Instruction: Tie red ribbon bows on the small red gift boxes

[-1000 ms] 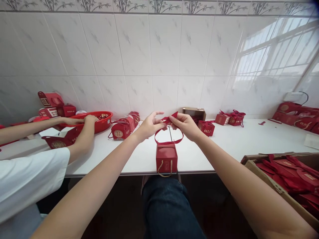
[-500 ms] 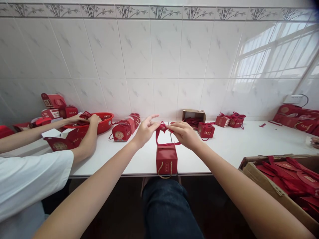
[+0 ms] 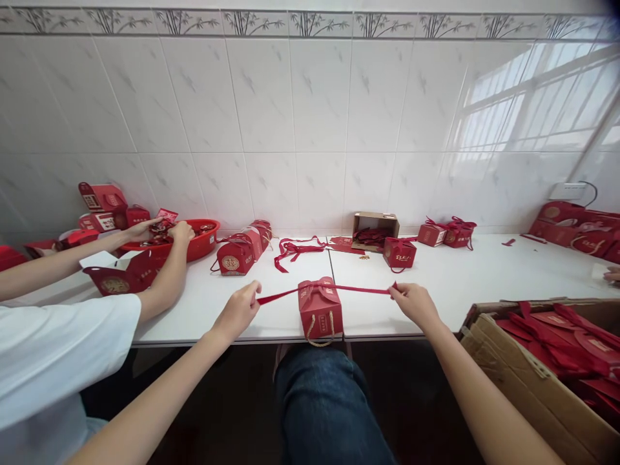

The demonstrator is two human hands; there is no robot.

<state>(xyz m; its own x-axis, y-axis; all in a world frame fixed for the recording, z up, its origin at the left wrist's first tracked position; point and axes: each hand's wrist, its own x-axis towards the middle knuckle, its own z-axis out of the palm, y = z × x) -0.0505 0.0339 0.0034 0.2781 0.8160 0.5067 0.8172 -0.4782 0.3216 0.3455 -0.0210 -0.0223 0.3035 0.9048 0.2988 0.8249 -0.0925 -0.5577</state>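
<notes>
Blue denim nearest, a knee (image 3: 320, 394) directly below the fingers, and just beyond it the red box (image 3: 321, 318), upright near the table (image 3: 372, 316) edge, midway between the 2 hands, rope handle (image 3: 320, 344) dangling in front. And there's the change! 0.5 s ago the fingers were bunched close together above this box, ribbon looped up in the air; now they've swung well apart and dropped low. The left hand (image 3: 237, 312) pinches 1 end of the red ribbon (image 3: 364, 289), the right hand (image 3: 416, 304) pinches the other, fingertips closed narrow on each. It runs nearly straight from pinch to pinch, crossing the box top. That looks like the slack drawn out and the loop brought down snug, I'd judge; whether a knot sits at the middle, I can't tell from here.

Right of the right fingers, a cardboard carton (image 3: 537, 394) brims with red packages. Beyond the left fingers, a co-worker's hands (image 3: 179, 234) work over a red basin (image 3: 209, 245), lifting a packet now. Farther off, past the gap between the pinches, loose ribbons (image 3: 304, 248) lie in plain sight, no longer screened by hands. Beyond the right fingertips sits a small ribboned box (image 3: 400, 256), and behind everything, tiled wall (image 3: 320, 194).
</notes>
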